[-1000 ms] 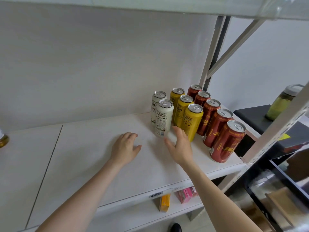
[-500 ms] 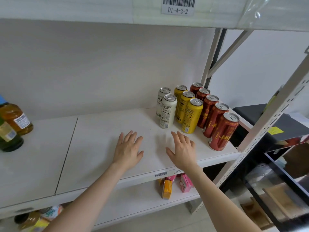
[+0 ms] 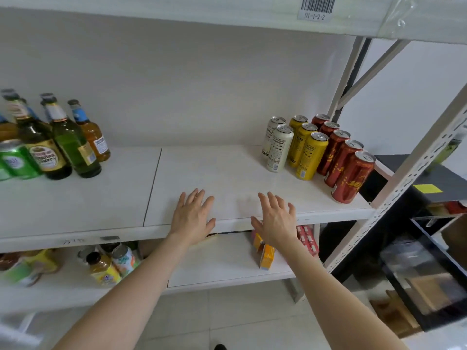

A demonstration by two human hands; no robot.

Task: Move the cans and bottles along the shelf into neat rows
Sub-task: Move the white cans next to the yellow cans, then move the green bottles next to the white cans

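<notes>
Head view: left hand (image 3: pixel 192 218) and right hand (image 3: pixel 275 221), lower centre, fingers (image 3: pixel 195 198) spread, holding nothing. Cans (image 3: pixel 310 152) rowed at centre right; bottles (image 3: pixel 63 142) clustered far left. We should slide bottles upright, gripping low.

Right end of the shelf (image 3: pixel 202 173): two white cans (image 3: pixel 279 150), three yellow cans (image 3: pixel 312 157), five red cans (image 3: pixel 351 178), so ten total over there. Left end: at least four glass bottles (image 3: pixel 73 147), too bunched up for an exact number, plus one green can (image 3: pixel 15 157) for sure, maybe a second cut off at the edge. Lower shelf (image 3: pixel 227 263) too blurry to count.
</notes>
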